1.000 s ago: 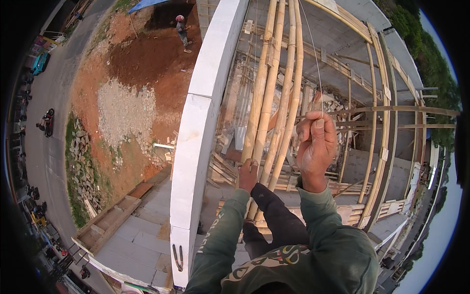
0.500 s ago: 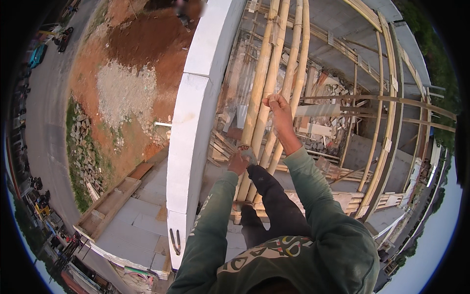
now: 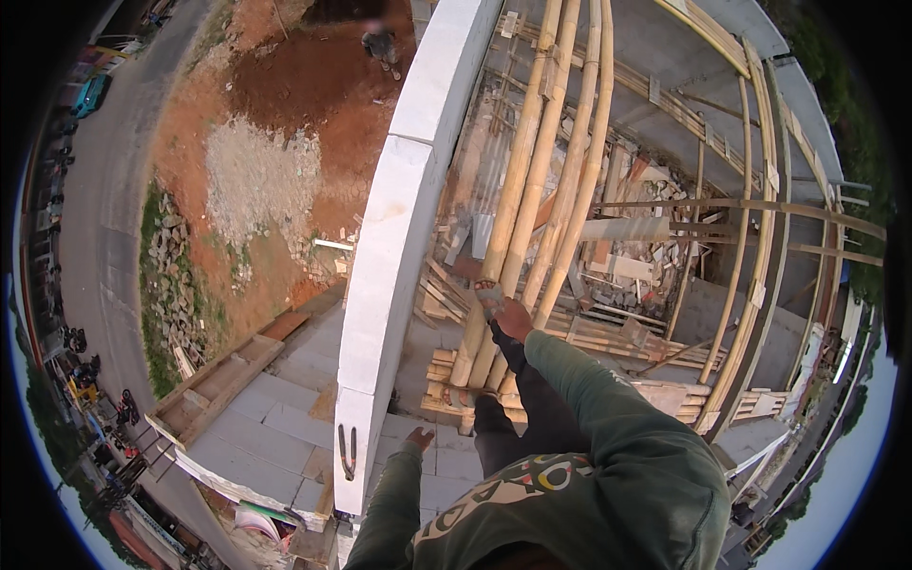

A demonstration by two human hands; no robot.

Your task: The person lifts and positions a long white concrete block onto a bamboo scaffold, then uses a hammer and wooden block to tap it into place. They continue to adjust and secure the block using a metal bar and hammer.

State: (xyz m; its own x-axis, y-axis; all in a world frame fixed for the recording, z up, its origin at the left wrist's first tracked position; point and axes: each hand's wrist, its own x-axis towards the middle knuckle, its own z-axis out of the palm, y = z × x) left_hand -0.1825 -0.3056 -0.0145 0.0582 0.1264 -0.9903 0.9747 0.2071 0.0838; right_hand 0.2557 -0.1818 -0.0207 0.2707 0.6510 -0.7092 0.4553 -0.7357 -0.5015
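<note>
My right hand [image 3: 514,320] is down beside my forward foot [image 3: 489,297], in grey footwear, over the bamboo poles [image 3: 521,204]. Its fingertips are partly hidden by the foot, so I cannot make out whether they grip anything. Several long yellow poles run side by side away from me, and the forward foot rests on them. My left hand [image 3: 420,438] hangs low near the white block wall [image 3: 385,247], its fingers a little apart and nothing visible in them. My other foot [image 3: 486,399] is further back, near the poles' near ends.
A dark U-shaped metal piece [image 3: 347,453] lies on the wall's near end. Below right are rubble [image 3: 627,266] and loose boards, with bamboo scaffolding [image 3: 760,218] beyond. Left of the wall, grey blocks [image 3: 237,423], red soil and a road lie lower down. A person [image 3: 380,49] stands on the soil.
My right hand has come down from its raised pinch above the poles to beside my forward foot. My left hand has left that foot and moved back toward me, near the wall.
</note>
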